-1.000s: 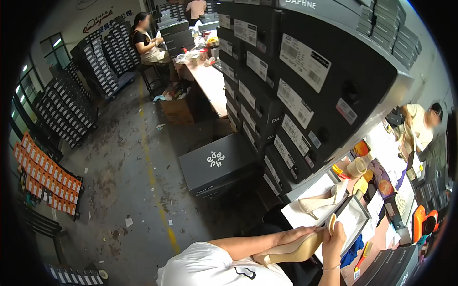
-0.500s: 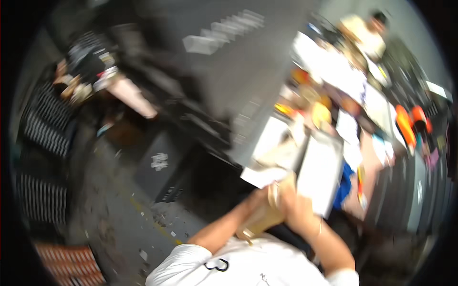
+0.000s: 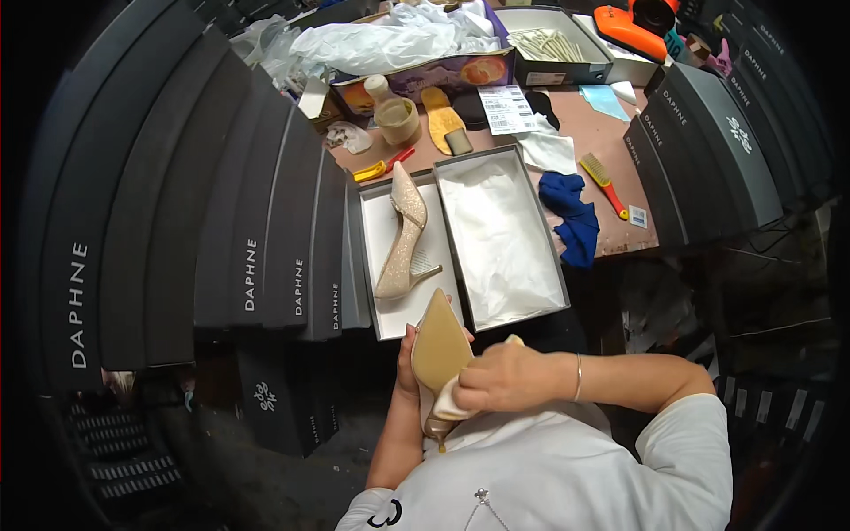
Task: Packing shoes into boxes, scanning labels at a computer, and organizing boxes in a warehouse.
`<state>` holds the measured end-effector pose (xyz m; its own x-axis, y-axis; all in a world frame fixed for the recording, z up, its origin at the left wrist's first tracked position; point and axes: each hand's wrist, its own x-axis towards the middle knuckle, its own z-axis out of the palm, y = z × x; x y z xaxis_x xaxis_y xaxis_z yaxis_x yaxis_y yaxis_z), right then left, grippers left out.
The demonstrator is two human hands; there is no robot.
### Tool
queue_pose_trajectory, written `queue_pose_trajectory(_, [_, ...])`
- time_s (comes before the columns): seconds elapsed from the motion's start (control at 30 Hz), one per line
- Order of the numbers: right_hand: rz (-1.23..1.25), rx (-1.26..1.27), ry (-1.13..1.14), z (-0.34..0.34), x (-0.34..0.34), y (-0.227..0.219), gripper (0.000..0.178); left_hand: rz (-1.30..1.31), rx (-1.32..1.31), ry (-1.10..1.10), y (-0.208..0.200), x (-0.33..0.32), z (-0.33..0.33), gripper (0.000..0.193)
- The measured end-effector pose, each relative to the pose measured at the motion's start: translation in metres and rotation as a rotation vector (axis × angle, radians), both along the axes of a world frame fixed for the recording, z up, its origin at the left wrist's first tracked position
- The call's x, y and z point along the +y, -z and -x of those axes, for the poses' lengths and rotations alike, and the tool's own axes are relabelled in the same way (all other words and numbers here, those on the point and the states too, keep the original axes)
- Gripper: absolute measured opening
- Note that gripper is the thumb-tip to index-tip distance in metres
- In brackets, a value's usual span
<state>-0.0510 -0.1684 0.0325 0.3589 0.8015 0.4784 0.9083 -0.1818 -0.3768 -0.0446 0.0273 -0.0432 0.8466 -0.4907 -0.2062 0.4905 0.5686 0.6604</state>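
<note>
A pointed high-heeled shoe [image 3: 440, 341] is held sole up close to my body, toe pointing away. My left hand [image 3: 406, 365] is closed round its side, fingers partly hidden behind the shoe. My right hand [image 3: 515, 376] grips a pale cloth [image 3: 453, 404] and presses it on the sole near the arch, above the heel. Just beyond, a matching glittery beige shoe [image 3: 408, 226] lies on its side in one half of an open shoe box [image 3: 379, 329]. Beside it, the other half [image 3: 560, 288] has white tissue paper [image 3: 500, 239] inside.
Stacks of dark shoe boxes rise at left [image 3: 226, 195] and right [image 3: 708, 150]. On the pink table lie a blue cloth [image 3: 571, 217], a brush [image 3: 605, 184], a yellow cutter [image 3: 370, 171], a bottle [image 3: 379, 93], a tape roll [image 3: 400, 124] and an insole [image 3: 437, 115]. Behind stands a purple carton [image 3: 452, 78].
The view has swung round and steadied from a blur. The box now lies ahead, and my right hand is on the sole with the cloth.
</note>
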Motion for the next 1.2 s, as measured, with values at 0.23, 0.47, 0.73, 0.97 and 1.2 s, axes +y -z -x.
queue_pose_trajectory(0.23, [-0.004,0.053,0.037,0.003,-0.01,-0.002,0.011,0.052,0.127,-0.017,-0.005,-0.016,-0.006,0.079])
queue_pose_trajectory(0.47, [-0.165,-0.012,0.912,-0.143,-0.072,0.026,0.012,-0.111,-0.204,0.206,-0.004,-0.008,-0.024,0.095])
queue_pose_trajectory(0.73, [-0.161,0.828,0.457,-0.087,-0.058,0.029,0.081,0.104,0.027,-0.426,-0.071,-0.038,-0.081,0.072])
queue_pose_trajectory(0.97, [-0.964,1.597,0.149,-0.018,-0.039,0.033,0.052,-1.532,-0.85,-0.258,-0.031,-0.01,-0.132,0.087])
queue_pose_trajectory(1.2, [-1.049,1.503,0.336,-0.022,-0.076,0.025,0.057,-1.238,-0.54,-0.016,0.005,0.0,-0.136,0.045])
